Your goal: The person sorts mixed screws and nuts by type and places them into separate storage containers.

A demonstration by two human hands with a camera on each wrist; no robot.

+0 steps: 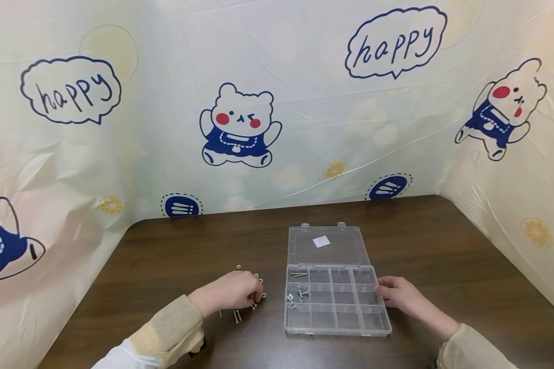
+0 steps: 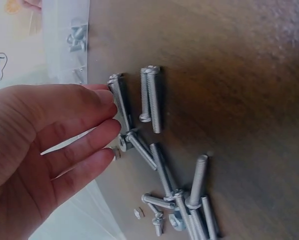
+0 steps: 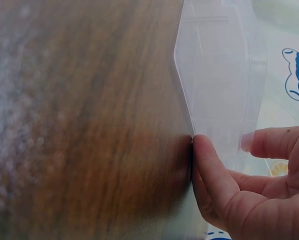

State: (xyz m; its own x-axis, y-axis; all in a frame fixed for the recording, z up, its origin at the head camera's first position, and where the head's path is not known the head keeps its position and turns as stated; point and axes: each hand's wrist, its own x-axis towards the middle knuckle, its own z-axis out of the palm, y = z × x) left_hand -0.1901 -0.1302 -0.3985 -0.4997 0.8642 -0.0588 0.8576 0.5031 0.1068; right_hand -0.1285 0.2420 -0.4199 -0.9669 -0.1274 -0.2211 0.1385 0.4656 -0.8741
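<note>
Hands at a clear compartment box [image 1: 337, 332], as I view them from my remote station. The box, my landmark, lies flat on the table [image 1: 175, 256], its lid [image 1: 346, 253] laid open along its far side, presumably so that every compartment can be reached from above. Right of the box, the right hand [image 1: 399, 293] grips the side wall, thumb at the rim and fingers low against the outside; I judge that this steadies it. Left of the box, the left hand [image 1: 231, 293] is bent narrow, thumb and forefinger close together at a bolt's head; I cannot tell whether they pinch it. Loose bolts [image 2: 153, 102] and small nuts [image 1: 263, 295] lie scattered around that hand, near enough to the box, I judge, for short transfers. Inside the box, sorted hardware [image 1: 303, 293] shows only along the left-hand column, the side nearest the loose pieces.
</note>
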